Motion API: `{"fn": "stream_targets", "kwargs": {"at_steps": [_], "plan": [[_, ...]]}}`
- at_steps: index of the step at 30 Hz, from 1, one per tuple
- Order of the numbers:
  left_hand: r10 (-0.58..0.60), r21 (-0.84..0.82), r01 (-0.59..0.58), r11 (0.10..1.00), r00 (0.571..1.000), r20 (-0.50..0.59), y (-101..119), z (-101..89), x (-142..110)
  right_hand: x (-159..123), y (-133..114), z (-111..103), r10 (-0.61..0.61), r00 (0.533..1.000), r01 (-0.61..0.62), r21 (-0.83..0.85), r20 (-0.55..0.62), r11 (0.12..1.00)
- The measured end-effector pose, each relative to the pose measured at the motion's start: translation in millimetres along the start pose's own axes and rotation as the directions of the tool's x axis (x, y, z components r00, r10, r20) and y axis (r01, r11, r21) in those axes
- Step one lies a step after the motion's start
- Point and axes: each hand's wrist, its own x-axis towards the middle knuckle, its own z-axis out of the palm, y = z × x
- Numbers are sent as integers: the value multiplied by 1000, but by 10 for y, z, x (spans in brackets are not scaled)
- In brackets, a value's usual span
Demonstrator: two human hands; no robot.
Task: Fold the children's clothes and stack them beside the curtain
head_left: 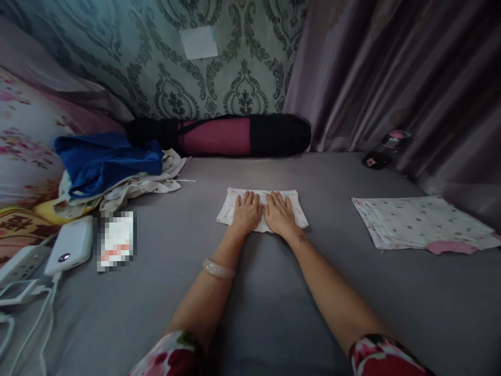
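A small folded white cloth [224, 211] with a faint print lies flat on the grey sheet, in the middle of the view. Both palms press down on it side by side. My left hand [247, 213] covers its left half with fingers stretched forward. On the right half, my right hand [279, 213] rests flat, fingers slightly spread. Much of the cloth is hidden beneath them. A folded stack of printed white fabric [418, 222] with a pink edge lies apart to the right.
Along the wall lies a long black and maroon bag [213, 137]. A blue garment [113, 162] tops a clothes pile at left. Nearer are a white power bank [72, 243] with cables, a power strip [23, 263] and a blurred packet [116, 240]. A dark bottle [385, 150] stands by the curtain.
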Motion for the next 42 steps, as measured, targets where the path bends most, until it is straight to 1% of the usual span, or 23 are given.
{"fn": "stream_targets", "kwargs": {"at_steps": [3, 6, 8, 11, 13, 15, 17, 20, 22, 24, 28, 30, 32, 33, 35, 37, 38, 40, 42], "plan": [[8, -48, -7, 999, 1000, 18, -21, -54, 24, 6, 4, -14, 0, 1000, 0, -14, 17, 1000], [7, -133, -5, 991, 1000, 10, -122, -184, 56, 33, -4, -47, 6, 998, -4, -27, 57, 1000], [-56, -176, 51, 983, 998, -19, -239, -282, 67, 67, -43, -82, 11, 996, -8, -36, 90, 999], [-229, -179, 217, 960, 972, -54, -440, -372, 63, 132, -167, -119, -17, 996, 20, -32, 91, 999], [-332, -168, 318, 933, 942, -59, -555, -377, 52, 167, -268, -103, -44, 997, 45, -13, 65, 999], [-391, -168, 378, 910, 919, -48, -638, -350, 45, 187, -351, -48, -42, 998, 42, 6, 45, 999], [-411, -179, 400, 899, 911, -31, -689, -310, 49, 190, -396, 32, -28, 999, 28, 12, 30, 1000], [-424, -217, 410, 886, 905, -20, -731, -263, 72, 182, -400, 139, -25, 1000, 25, 5, 2, 1000], [-450, -272, 428, 862, 893, -21, -754, -251, 89, 178, -387, 174, -27, 1000, 27, -3, -6, 1000], [-484, -364, 442, 820, 875, -26, -781, -253, 98, 178, -377, 179, -27, 1000, 27, -9, -2, 1000], [-569, -595, 435, 676, 821, -46, -851, -284, 104, 180, -373, 148, -27, 1000, 28, -20, 11, 999], [-624, -693, 424, 583, 780, -48, -883, -301, 117, 184, -383, 125, -25, 999, 26, -24, 29, 999], [-688, -799, 399, 450, 725, -25, -910, -317, 138, 193, -412, 99, -33, 998, 33, -19, 46, 999], [-719, -852, 380, 360, 695, 6, -920, -326, 149, 200, -438, 86, -41, 998, 42, -13, 50, 999], [-759, -930, 334, 156, 643, 104, -938, -349, 162, 221, -511, 67, -66, 996, 66, 2, 51, 998], [-771, -956, 290, -35, 601, 210, -954, -374, 161, 245, -600, 63, -97, 994, 96, 15, 41, 995], [-774, -957, 269, -108, 582, 251, -962, -387, 155, 256, -643, 68, -109, 993, 108, 20, 36, 994], [-779, -952, 232, -200, 551, 299, -980, -406, 143, 268, -712, 92, -117, 993, 117, 25, 32, 993], [-783, -945, 215, -247, 529, 326, -997, -415, 136, 267, -749, 126, -114, 993, 113, 21, 24, 993]]}}
